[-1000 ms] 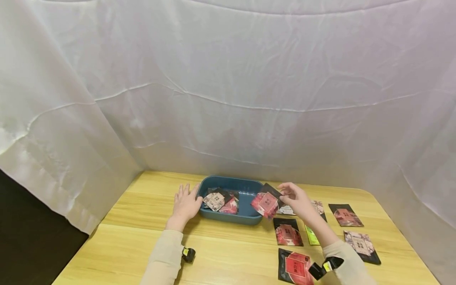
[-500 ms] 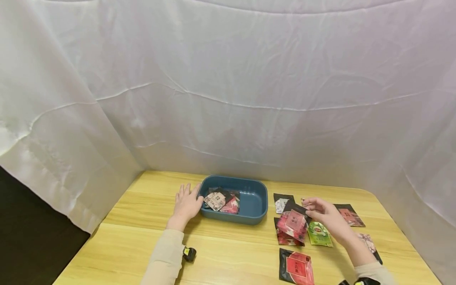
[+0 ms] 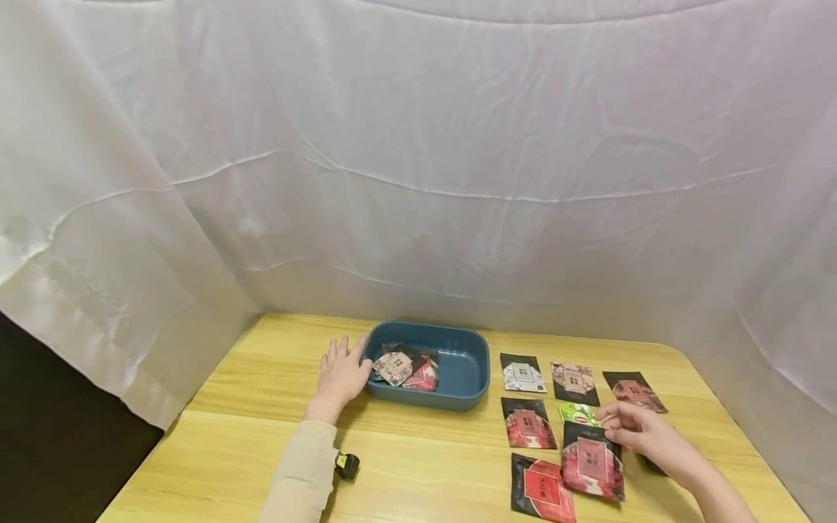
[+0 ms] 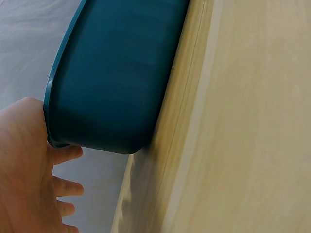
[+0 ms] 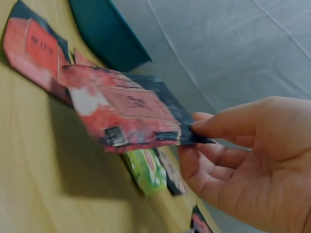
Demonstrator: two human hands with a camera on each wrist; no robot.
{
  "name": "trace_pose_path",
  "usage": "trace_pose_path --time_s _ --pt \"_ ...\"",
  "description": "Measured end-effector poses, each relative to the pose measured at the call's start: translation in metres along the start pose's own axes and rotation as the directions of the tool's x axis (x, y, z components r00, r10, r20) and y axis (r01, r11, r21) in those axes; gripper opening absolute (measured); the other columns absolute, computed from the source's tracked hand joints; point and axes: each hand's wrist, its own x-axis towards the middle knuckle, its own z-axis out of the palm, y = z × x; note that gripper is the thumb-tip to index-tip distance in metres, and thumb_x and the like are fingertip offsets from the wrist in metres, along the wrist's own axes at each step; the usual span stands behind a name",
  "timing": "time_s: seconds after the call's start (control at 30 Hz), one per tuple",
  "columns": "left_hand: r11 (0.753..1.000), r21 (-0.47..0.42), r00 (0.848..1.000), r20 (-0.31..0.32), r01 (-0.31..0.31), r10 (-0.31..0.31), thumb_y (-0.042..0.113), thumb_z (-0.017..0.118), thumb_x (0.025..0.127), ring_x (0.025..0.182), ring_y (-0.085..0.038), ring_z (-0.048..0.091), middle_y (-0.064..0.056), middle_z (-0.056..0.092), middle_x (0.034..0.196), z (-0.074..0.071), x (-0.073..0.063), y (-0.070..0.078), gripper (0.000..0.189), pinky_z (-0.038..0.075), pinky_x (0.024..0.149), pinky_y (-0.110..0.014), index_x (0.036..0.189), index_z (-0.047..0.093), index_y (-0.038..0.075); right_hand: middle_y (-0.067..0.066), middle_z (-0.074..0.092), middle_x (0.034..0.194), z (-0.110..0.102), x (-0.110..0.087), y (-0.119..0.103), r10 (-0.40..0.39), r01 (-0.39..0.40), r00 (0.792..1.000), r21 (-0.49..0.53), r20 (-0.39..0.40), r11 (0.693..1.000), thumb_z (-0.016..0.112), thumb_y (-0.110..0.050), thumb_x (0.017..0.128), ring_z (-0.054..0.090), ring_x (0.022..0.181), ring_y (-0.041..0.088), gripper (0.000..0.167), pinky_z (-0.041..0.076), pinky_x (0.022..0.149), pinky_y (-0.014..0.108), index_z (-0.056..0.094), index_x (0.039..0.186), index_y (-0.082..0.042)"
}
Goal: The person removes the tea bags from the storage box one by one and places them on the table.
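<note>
Between thumb and fingers, my right hand [image 3: 654, 437] pinches the black top corner of a pink-and-black tea sachet [image 3: 591, 459]. In the right wrist view this sachet [image 5: 131, 109] is tilted above the table, its printed face showing. Partly behind it lies a green Lipton tea sachet [image 3: 578, 413]. My left hand [image 3: 340, 378] rests at the left end of a blue bin [image 3: 458, 401], fingers straight and spread, thumb at the rim. Inside the bin, a cream-and-black sachet [image 3: 394, 368] overlaps a pink one [image 3: 423, 376] and others on the left side.
Right of the bin lie a white-and-black sachet [image 3: 523, 373], a cream-flowered one [image 3: 573, 380], a dark red one [image 3: 633, 392], a pink one [image 3: 528, 424] and a red one [image 3: 541, 488]. A pale curtain [image 3: 418, 218] hangs behind the wooden table [image 3: 418, 457].
My right hand has carried the pink-and-black sachet from over the bin's right side rightward and nearer, to in front of the green sachet. The left hand has stayed in place.
</note>
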Motion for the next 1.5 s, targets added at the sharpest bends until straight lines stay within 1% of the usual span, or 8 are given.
trace_pose_path --time_s 0.13,0.23,0.37,0.53,0.67,0.8,1.07,1.5 --pt "1.000 -0.006 1.000 0.001 0.001 -0.001 0.033 0.042 0.097 0.151 -0.044 -0.002 -0.023 0.016 0.162 0.000 0.000 -0.001 0.059 0.003 0.119 -0.065 0.153 0.032 0.019 0.003 0.065 0.103 -0.003 -0.006 0.010 0.001 -0.011 0.992 0.077 0.127 0.997 0.051 -0.011 0.099 0.059 0.081 0.004 0.038 0.052 0.062 0.029 0.045 0.125 0.015" --pt "1.000 0.002 1.000 0.001 0.000 0.000 0.033 0.042 0.097 0.151 -0.044 -0.003 -0.023 0.016 0.162 0.000 0.000 -0.002 0.059 0.003 0.119 -0.065 0.153 0.032 0.019 0.000 0.065 0.101 -0.003 -0.006 0.017 -0.040 0.019 0.980 0.105 0.194 0.994 0.050 -0.010 0.099 0.060 0.082 0.004 0.037 0.052 0.065 0.026 0.044 0.123 0.018" --pt "1.000 0.005 1.000 0.002 -0.002 0.002 0.033 0.042 0.097 0.151 -0.044 -0.002 -0.023 0.016 0.161 -0.001 0.000 -0.001 0.058 0.004 0.118 -0.066 0.153 0.033 0.019 -0.003 0.066 0.098 -0.002 -0.006 0.022 -0.066 0.045 0.974 0.104 0.218 0.994 0.051 -0.007 0.098 0.060 0.083 0.001 0.036 0.050 0.065 0.022 0.045 0.121 0.020" --pt "1.000 0.016 1.000 -0.002 -0.004 0.004 0.032 0.042 0.097 0.150 -0.045 0.002 -0.024 0.018 0.161 -0.001 0.000 0.000 0.057 0.005 0.118 -0.066 0.152 0.035 0.019 0.000 0.063 0.094 -0.001 -0.008 0.021 -0.060 0.046 0.975 0.071 0.215 0.996 0.051 -0.003 0.096 0.053 0.072 0.000 0.034 0.043 0.054 0.025 0.045 0.119 0.020" --pt "1.000 0.023 1.000 -0.009 -0.006 0.006 0.032 0.042 0.097 0.150 -0.045 0.003 -0.024 0.019 0.160 -0.001 -0.001 0.001 0.057 0.007 0.118 -0.066 0.152 0.036 0.018 0.001 0.062 0.091 0.000 -0.009 0.020 -0.095 0.095 0.978 0.012 0.187 0.995 0.052 0.000 0.094 0.051 0.069 0.000 0.029 0.043 0.052 0.024 0.048 0.115 0.018" --pt "1.000 0.023 1.000 -0.007 -0.005 0.005 0.032 0.042 0.098 0.150 -0.046 0.002 -0.024 0.019 0.160 -0.002 -0.002 0.001 0.057 0.006 0.118 -0.066 0.152 0.035 0.018 0.006 0.064 0.089 0.000 -0.009 0.018 -0.139 0.151 0.983 -0.099 0.122 0.984 0.056 -0.001 0.093 0.057 0.076 0.001 0.026 0.049 0.060 0.022 0.053 0.113 0.015" --pt "1.000 0.024 1.000 -0.002 -0.006 0.006 0.033 0.043 0.097 0.150 -0.046 0.001 -0.025 0.018 0.160 -0.001 -0.001 -0.001 0.058 0.007 0.118 -0.066 0.153 0.034 0.019 0.010 0.063 0.096 -0.003 -0.004 -0.003 -0.081 0.081 0.997 -0.206 0.005 0.975 0.057 -0.012 0.096 0.058 0.081 0.001 0.033 0.050 0.065 0.022 0.053 0.118 0.011" --pt "1.000 0.026 1.000 -0.006 -0.014 0.014 0.034 0.044 0.097 0.150 -0.046 0.003 -0.024 0.019 0.160 0.001 0.000 -0.002 0.058 0.008 0.118 -0.067 0.152 0.035 0.018 0.012 0.064 0.105 0.001 0.021 -0.037 -0.055 0.029 0.995 -0.291 -0.083 0.956 0.058 -0.027 0.097 0.058 0.089 -0.002 0.038 0.052 0.072 0.023 0.057 0.123 0.001"
